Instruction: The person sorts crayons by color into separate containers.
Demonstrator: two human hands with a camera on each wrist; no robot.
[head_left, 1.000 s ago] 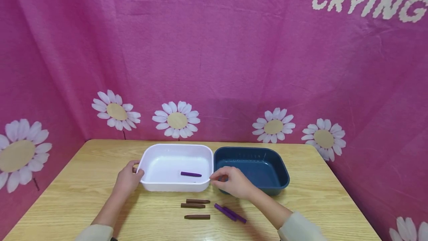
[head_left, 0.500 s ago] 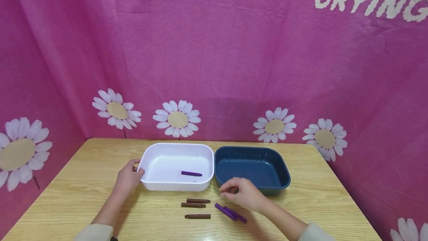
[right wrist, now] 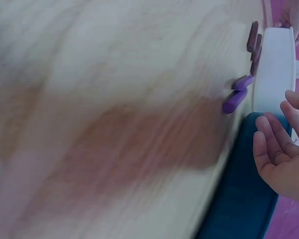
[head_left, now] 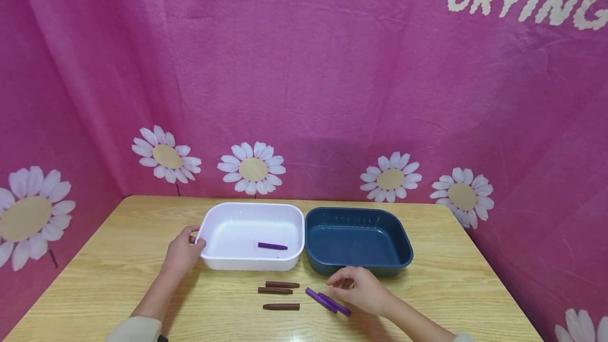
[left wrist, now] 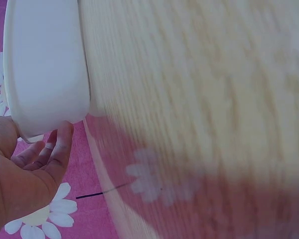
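Observation:
My left hand [head_left: 181, 253] holds the left rim of a white plastic tub [head_left: 247, 264], thumb over the edge and fingers against the outer wall [left wrist: 50, 74]. One purple crayon [head_left: 273, 246] lies inside this tub. My right hand [head_left: 362, 290] holds nothing; it hovers in front of a dark blue tub [head_left: 404, 260], fingers loosely bent. Just left of its fingertips, two purple crayons [head_left: 319, 298] lie side by side on the table, pointing obliquely. Further left are three brown crayons [head_left: 281, 307], two of them close together.
Both tubs stand side by side, nearly touching, towards the back of the light wooden table [head_left: 119, 257]. A pink curtain [head_left: 304, 94] with white daisies hangs behind the table and along both sides.
My right hand has moved right and nearer to me, from the white tub's right corner to beside the purple crayons. The left hand stays at the rim.

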